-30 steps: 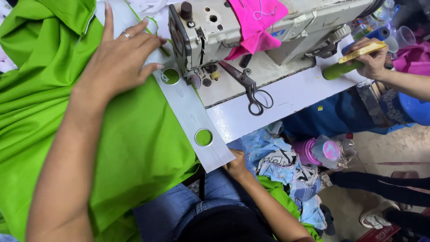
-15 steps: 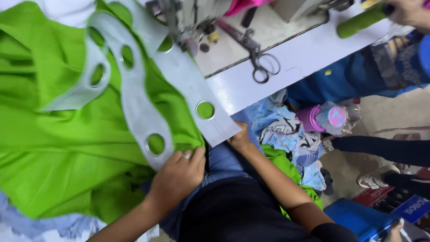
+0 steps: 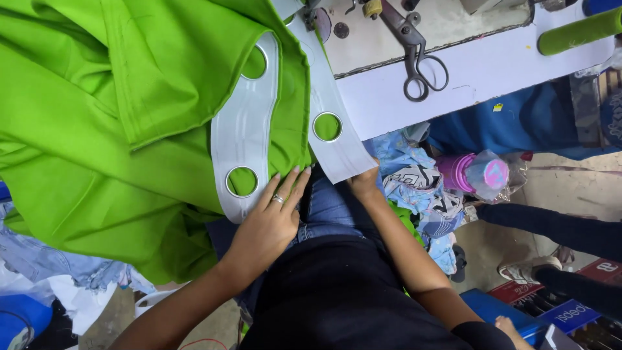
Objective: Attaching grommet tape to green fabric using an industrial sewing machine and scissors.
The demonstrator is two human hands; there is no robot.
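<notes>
In the head view, the left hand (image 3: 269, 223) is laid flat, fingers spread, on the green curtain fabric (image 3: 97, 129) beside the white eyelet tape (image 3: 243, 139). The tape's end is pinched by the right hand (image 3: 364, 185). Scissors (image 3: 414, 55) are seen beyond on the worktop (image 3: 479, 71).

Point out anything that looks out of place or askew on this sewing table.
The white eyelet tape is folded back on itself over the green fabric, not flat. The scissors lie loose near the table edge. Nothing looks damaged.
</notes>
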